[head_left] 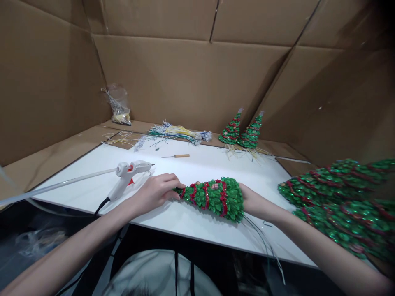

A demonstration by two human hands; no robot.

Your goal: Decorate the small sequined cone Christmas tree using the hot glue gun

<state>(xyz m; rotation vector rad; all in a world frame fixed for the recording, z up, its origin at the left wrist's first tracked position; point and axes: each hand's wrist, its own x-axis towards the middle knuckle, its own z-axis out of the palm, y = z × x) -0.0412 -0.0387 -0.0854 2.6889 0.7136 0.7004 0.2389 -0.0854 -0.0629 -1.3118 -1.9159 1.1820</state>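
Note:
A small green Christmas tree (212, 196) with red garland and tiny ornaments lies on its side over the white board, tip to the left. My left hand (162, 190) pinches its narrow tip between thumb and fingers. At the wide base is my right hand (247, 199), its fingers hidden by the tree; whether they are inside the base or behind it I cannot tell. Thin green wires (262, 234) trail from the base over the board's front edge. Left of my left hand, a white glue gun (126, 174) with a long glue stick rests on the board.
An awl (181, 156) with a wooden handle lies mid-board. Behind it is a bundle of coloured wires (179, 132). Two finished-looking trees (230, 130) stand at the back; larger trees (336, 185) lie at the right. A plastic bag (119, 105) leans against the cardboard wall (185, 78).

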